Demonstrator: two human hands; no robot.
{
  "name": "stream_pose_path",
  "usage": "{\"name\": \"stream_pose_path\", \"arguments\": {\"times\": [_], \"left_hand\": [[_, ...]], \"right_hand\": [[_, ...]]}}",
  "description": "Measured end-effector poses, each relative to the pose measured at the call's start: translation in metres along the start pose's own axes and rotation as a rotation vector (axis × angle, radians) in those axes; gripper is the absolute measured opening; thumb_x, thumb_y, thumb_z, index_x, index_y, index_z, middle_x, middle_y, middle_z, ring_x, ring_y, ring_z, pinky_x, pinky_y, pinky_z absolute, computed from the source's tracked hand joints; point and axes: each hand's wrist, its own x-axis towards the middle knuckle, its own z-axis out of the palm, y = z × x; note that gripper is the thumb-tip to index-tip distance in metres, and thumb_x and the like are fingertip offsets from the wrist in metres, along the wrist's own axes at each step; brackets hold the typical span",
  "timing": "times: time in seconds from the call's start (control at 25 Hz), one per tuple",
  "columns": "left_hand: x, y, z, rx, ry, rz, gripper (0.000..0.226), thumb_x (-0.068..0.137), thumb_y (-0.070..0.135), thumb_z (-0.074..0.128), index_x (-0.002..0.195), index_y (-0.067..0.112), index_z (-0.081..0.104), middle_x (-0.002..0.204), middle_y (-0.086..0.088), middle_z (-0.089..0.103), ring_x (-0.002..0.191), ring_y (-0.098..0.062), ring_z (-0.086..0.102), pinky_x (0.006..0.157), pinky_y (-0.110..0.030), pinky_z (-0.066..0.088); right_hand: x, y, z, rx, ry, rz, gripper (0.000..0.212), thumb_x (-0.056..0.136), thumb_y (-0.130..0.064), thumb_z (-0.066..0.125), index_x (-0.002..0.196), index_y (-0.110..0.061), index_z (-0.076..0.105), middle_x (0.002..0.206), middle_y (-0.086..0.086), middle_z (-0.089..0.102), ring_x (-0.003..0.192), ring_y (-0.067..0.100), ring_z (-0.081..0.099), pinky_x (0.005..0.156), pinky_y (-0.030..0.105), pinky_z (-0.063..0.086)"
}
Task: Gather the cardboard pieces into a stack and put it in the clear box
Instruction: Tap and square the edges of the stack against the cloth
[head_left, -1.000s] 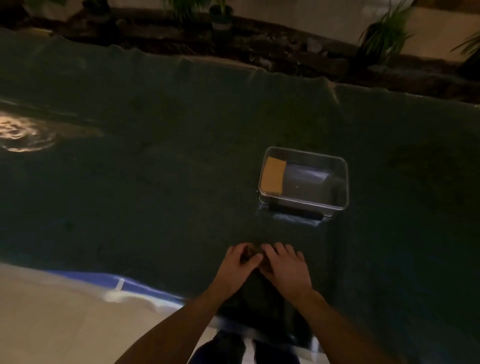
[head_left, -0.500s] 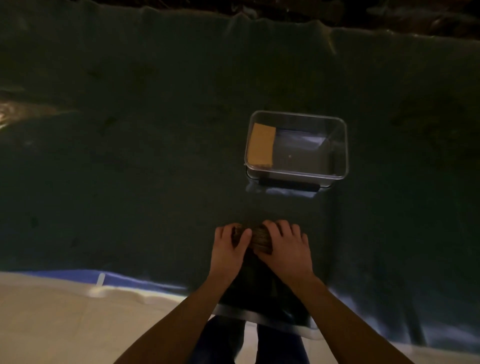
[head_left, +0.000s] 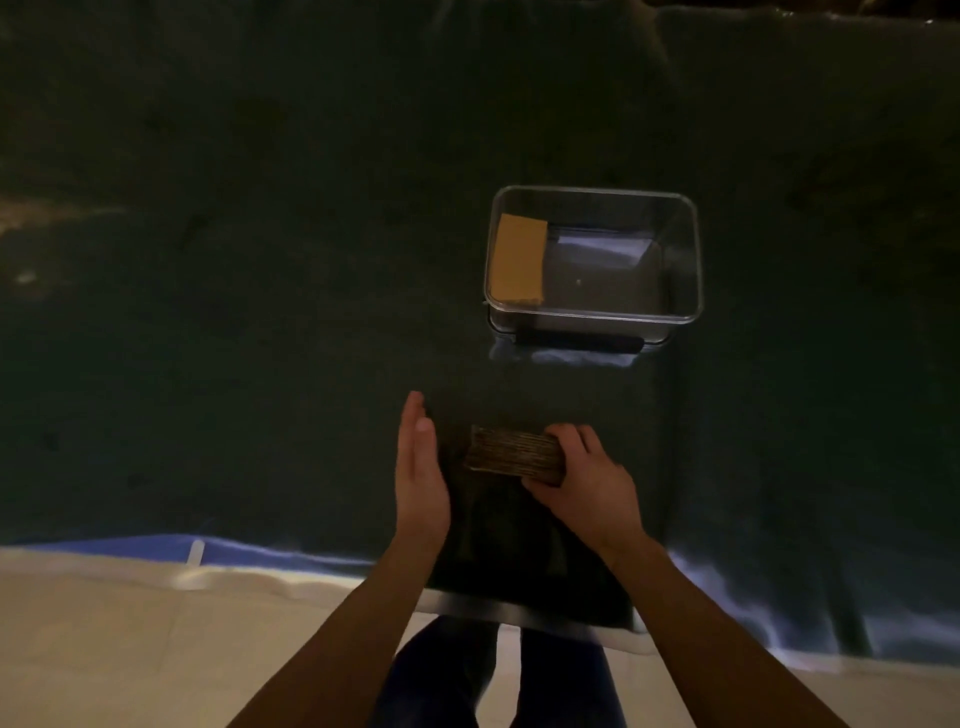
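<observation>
gripping one end, the right hand (head_left: 584, 480) is clamped on a brown stack of cardboard pieces (head_left: 514, 456) near the clear rectangular plastic box (head_left: 691, 260); its far side is hidden. the left hand (head_left: 420, 467) is held flat, fingers together, just beside.

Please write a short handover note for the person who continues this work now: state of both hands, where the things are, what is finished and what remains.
Left hand: open, palm turned inward, beside the cardboard stack, not touching it.
Right hand: grips the right end of the stack, on edge over the dark cloth.
Clear box: just beyond the hands, open, with one tan cardboard piece lying at its left end.
Done: pieces gathered into a stack.
Left: put the stack into the box.
</observation>
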Motion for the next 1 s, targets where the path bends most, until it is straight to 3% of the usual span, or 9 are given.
{"name": "stream_pose_path", "arguments": {"times": [0.12, 0.28, 0.4, 0.6, 0.76, 0.8, 0.88, 0.96, 1.0], "left_hand": [[-0.013, -0.006, 0.017, -0.022, -0.176, -0.071, 0.067, 0.090, 0.058, 0.048, 0.149, 0.025, 0.042, 0.151, 0.004, 0.046, 0.138, -0.009, 0.043, 0.119, -0.041, 0.029], [-0.005, -0.006, 0.013, -0.083, -0.072, -0.044, 0.065, 0.094, 0.054, 0.041, 0.153, 0.029, 0.032, 0.153, 0.017, 0.040, 0.137, 0.004, 0.039, 0.120, -0.032, 0.026], [-0.010, -0.006, 0.017, 0.022, -0.214, -0.033, 0.062, 0.095, 0.047, 0.042, 0.154, 0.031, 0.029, 0.156, 0.013, 0.036, 0.142, -0.003, 0.035, 0.117, -0.029, 0.027], [-0.003, -0.007, 0.014, 0.056, -0.159, 0.005, 0.065, 0.095, 0.045, 0.043, 0.155, 0.033, 0.021, 0.156, 0.020, 0.028, 0.137, 0.011, 0.031, 0.118, -0.025, 0.024], [-0.008, -0.011, 0.017, 0.276, -0.304, 0.072, 0.059, 0.100, 0.041, 0.042, 0.151, 0.043, 0.012, 0.162, 0.012, 0.021, 0.148, -0.006, 0.022, 0.119, -0.025, 0.021], [-0.008, -0.007, 0.014, 0.401, -0.288, 0.165, 0.063, 0.099, 0.046, 0.040, 0.153, 0.042, 0.007, 0.164, 0.012, 0.015, 0.151, -0.007, 0.016, 0.118, -0.021, 0.017], [-0.012, -0.002, 0.008, 0.800, -0.228, 0.520, 0.070, 0.099, 0.049, 0.032, 0.157, 0.029, -0.003, 0.167, 0.001, 0.006, 0.153, -0.014, 0.004, 0.122, -0.025, 0.009], [-0.020, -0.007, 0.011, 1.146, -0.263, 0.837, 0.070, 0.100, 0.046, 0.029, 0.158, 0.015, 0.003, 0.166, -0.012, 0.009, 0.153, -0.024, 0.008, 0.124, -0.038, 0.006], [-0.025, -0.010, 0.013, 1.271, -0.306, 0.901, 0.069, 0.100, 0.044, 0.031, 0.157, 0.012, 0.009, 0.165, -0.014, 0.011, 0.152, -0.026, 0.014, 0.124, -0.042, 0.010]], "right_hand": [[-0.001, -0.002, 0.002, 0.012, 0.013, 0.037, 0.057, 0.071, -0.054, 0.068, 0.120, -0.035, 0.044, 0.122, -0.004, 0.052, 0.089, 0.020, 0.065, 0.071, 0.037, 0.055], [-0.003, -0.002, 0.004, 0.013, 0.028, 0.023, 0.056, 0.070, -0.055, 0.068, 0.117, -0.035, 0.044, 0.120, -0.004, 0.053, 0.084, 0.021, 0.066, 0.067, 0.036, 0.054], [0.000, -0.003, 0.005, 0.008, 0.024, 0.033, 0.056, 0.071, -0.056, 0.065, 0.118, -0.035, 0.043, 0.121, -0.003, 0.053, 0.085, 0.022, 0.066, 0.068, 0.038, 0.055], [0.001, -0.002, 0.005, -0.015, 0.032, 0.043, 0.055, 0.072, -0.055, 0.066, 0.118, -0.036, 0.043, 0.119, -0.003, 0.053, 0.084, 0.022, 0.066, 0.067, 0.039, 0.057], [0.001, -0.003, 0.007, -0.034, 0.054, 0.026, 0.056, 0.071, -0.056, 0.066, 0.118, -0.033, 0.044, 0.118, -0.001, 0.055, 0.082, 0.022, 0.066, 0.063, 0.039, 0.057], [0.001, -0.002, 0.007, -0.032, 0.054, 0.029, 0.056, 0.071, -0.056, 0.066, 0.118, -0.033, 0.044, 0.117, -0.001, 0.055, 0.082, 0.022, 0.066, 0.064, 0.039, 0.057], [0.001, -0.002, 0.006, -0.034, 0.042, 0.029, 0.056, 0.072, -0.056, 0.063, 0.118, -0.033, 0.045, 0.118, -0.001, 0.055, 0.084, 0.023, 0.066, 0.065, 0.039, 0.057], [0.000, -0.002, 0.005, -0.045, 0.043, 0.027, 0.053, 0.073, -0.057, 0.058, 0.118, -0.033, 0.045, 0.118, -0.001, 0.055, 0.083, 0.022, 0.066, 0.064, 0.037, 0.056], [0.000, -0.003, 0.004, -0.047, 0.048, 0.027, 0.051, 0.073, -0.058, 0.055, 0.116, -0.033, 0.044, 0.116, -0.001, 0.056, 0.082, 0.022, 0.066, 0.063, 0.036, 0.055]]}}
